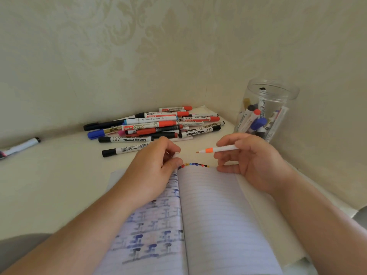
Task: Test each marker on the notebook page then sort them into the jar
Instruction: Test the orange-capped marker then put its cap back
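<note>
One orange marker [217, 150], uncapped, white barrel with an orange collar and a fine orange tip pointing left; held level in the right hand [250, 161], fingers and thumb pinching the barrel, tip just above the top edge of the notebook [214, 215]. Judged light, stiff and smooth; best held mid-barrel, well back from the wet tip.

Left hand [153, 167]: fingers curled round a small white piece, likely the cap [176, 155], wrist resting on the left page.

Notebook: open, lined, soft pages. Left page covered in blue and dark marks; right page nearly bare, with one row of coloured dots [193, 165] along its top edge. Paper is thin and may lift or smear; ink could bleed through.

Pile of markers [155, 128]: many, mostly capped, red, black and blue, lying crosswise behind the notebook against the wall. Round barrels, likely to roll if nudged.

Single marker [19, 146]: apart, far left on the surface [59, 175].

Jar [266, 110]: clear plastic, open top, standing in the right corner, partly filled with markers. Probably light and easy to tip; its mouth is near the right hand.

Room: walls close on the back and right sides; bare surface lies left of the notebook.
</note>
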The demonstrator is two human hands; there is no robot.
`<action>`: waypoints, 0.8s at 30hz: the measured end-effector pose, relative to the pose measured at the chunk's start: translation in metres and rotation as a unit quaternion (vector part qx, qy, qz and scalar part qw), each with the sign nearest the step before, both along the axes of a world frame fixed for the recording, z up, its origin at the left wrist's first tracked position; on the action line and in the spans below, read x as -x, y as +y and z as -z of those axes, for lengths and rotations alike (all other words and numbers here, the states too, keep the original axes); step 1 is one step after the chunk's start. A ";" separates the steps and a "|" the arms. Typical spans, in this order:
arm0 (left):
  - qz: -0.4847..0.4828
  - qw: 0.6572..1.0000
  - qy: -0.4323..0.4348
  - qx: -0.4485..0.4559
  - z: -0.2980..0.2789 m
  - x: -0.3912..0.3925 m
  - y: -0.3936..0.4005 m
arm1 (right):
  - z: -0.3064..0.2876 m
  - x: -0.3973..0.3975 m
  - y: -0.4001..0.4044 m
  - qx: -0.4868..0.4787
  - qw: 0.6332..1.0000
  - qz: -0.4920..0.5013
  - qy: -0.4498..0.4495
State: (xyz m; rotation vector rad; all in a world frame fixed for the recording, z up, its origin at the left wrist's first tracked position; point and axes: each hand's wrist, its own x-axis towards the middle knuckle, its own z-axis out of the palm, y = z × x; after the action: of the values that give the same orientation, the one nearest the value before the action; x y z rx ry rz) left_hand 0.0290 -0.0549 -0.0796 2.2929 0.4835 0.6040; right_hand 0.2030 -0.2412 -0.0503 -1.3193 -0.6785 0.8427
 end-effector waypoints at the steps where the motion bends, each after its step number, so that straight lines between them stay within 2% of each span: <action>1: -0.003 1.000 -0.007 -0.010 0.000 0.000 0.000 | 0.000 0.002 0.000 0.004 1.000 -0.003 -0.014; 5: 0.010 1.000 -0.014 -0.008 0.000 0.000 0.000 | 0.000 0.008 0.003 0.030 0.996 0.015 -0.077; 21: 0.012 0.999 -0.007 -0.035 0.000 0.000 -0.002 | 0.002 0.016 0.006 0.042 0.987 0.028 -0.153; 24: 0.001 1.000 -0.016 -0.017 0.001 -0.001 -0.002 | 0.004 0.015 0.007 0.045 0.983 0.035 -0.177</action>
State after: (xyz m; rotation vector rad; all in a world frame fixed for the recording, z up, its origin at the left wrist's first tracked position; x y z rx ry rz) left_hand 0.0299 -0.0566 -0.0808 2.3111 0.4595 0.6528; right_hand 0.1877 -0.2346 -0.0543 -1.5856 -0.8733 0.5911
